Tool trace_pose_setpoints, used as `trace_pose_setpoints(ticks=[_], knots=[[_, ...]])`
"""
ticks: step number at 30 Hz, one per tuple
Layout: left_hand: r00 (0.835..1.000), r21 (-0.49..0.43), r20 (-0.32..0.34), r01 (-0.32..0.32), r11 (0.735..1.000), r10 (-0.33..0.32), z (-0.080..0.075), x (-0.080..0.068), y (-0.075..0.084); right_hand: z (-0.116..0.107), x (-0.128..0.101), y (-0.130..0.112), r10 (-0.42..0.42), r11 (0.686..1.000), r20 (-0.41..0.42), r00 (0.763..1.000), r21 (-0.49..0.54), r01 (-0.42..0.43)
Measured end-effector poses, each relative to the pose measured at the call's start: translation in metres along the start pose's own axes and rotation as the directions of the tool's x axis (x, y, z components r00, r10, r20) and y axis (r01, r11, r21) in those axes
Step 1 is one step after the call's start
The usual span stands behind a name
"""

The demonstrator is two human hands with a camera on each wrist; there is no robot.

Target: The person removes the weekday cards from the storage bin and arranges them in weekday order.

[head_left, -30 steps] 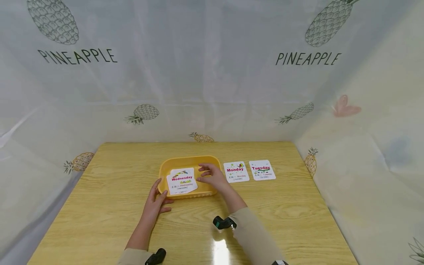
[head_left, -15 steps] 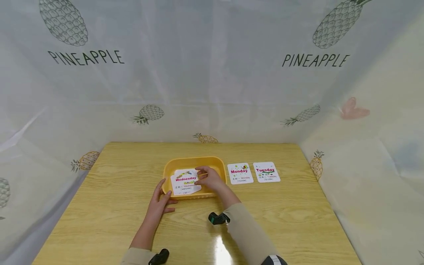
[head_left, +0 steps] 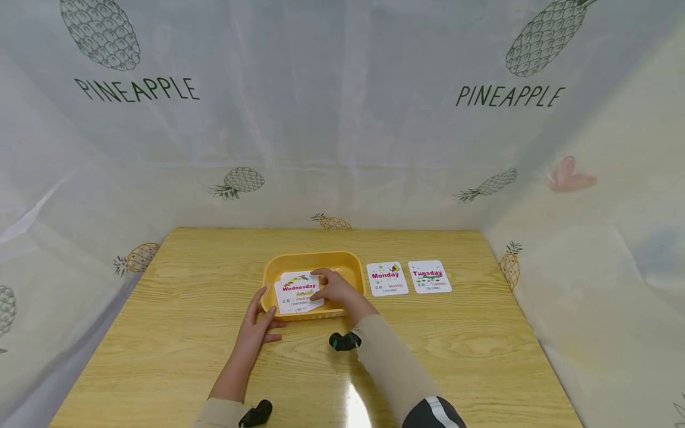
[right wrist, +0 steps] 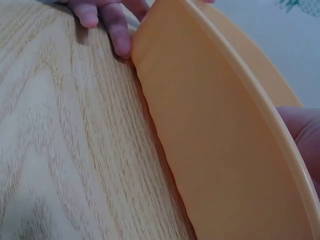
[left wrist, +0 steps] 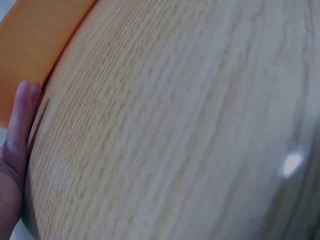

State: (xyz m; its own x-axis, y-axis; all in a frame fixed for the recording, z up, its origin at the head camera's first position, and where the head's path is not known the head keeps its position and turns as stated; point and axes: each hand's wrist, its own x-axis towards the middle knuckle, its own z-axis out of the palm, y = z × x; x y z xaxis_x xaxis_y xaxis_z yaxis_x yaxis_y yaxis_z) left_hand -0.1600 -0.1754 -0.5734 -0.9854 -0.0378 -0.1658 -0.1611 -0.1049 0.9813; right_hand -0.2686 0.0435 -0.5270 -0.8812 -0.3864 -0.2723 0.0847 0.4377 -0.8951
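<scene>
Nearest along the bench (head_left: 299, 368), the left hand (head_left: 254, 326) grips the near left corner of the yellow tray (head_left: 343, 265), with some fingers at the rim and others low along the outer wall. The tray stretches away to the right of this hand, its long axis running sideways.

Reaching over the tray's near side, the right hand (head_left: 339, 290) has its thumb and forefinger a little apart at the right side of the Wednesday card (head_left: 295, 291); whether they pinch it I cannot tell. The card lies inside the tray, just left of and partly under those fingertips, beyond and to the right of the left hand's fingers. The right hand is the nearer to it. Other white edges peek out underneath.

To the right of the right hand, outside the tray, lie the Monday card (head_left: 387, 285) and, further right, the Tuesday card (head_left: 430, 277).
</scene>
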Motion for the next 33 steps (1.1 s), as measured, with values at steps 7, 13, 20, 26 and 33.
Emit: trace_pose_setpoints(ticks=[7, 13, 20, 26, 33], knots=[[1.0, 0.006, -0.003, 0.007, 1.0, -0.007, -0.0007, -0.0005, -0.0004, 0.0019, 0.0076, 0.0021, 0.013, 0.996, -0.018, 1.0, -0.093, -0.015], [1.0, 0.013, -0.004, 0.005, 1.0, -0.005, -0.0027, -0.001, -0.0006, 0.0038, 0.0093, 0.0005, 0.008, 0.993, -0.036, 0.999, -0.118, -0.012], [1.0, 0.004, -0.008, 0.01, 1.0, -0.01, -0.002, -0.0011, -0.0001, 0.0076, 0.0075, -0.0035, 0.019, 0.978, -0.075, 0.997, -0.208, -0.035], [1.0, 0.005, -0.005, 0.003, 1.0, -0.003, -0.0007, -0.0002, -0.0011, 0.0066, 0.0055, -0.004, 0.016, 0.976, -0.096, 0.995, -0.215, -0.036], [1.0, 0.004, -0.007, 0.007, 1.0, -0.007, 0.0001, 0.0007, -0.0015, 0.0011, 0.0077, -0.0014, 0.009, 0.982, -0.085, 0.996, -0.19, -0.025]])
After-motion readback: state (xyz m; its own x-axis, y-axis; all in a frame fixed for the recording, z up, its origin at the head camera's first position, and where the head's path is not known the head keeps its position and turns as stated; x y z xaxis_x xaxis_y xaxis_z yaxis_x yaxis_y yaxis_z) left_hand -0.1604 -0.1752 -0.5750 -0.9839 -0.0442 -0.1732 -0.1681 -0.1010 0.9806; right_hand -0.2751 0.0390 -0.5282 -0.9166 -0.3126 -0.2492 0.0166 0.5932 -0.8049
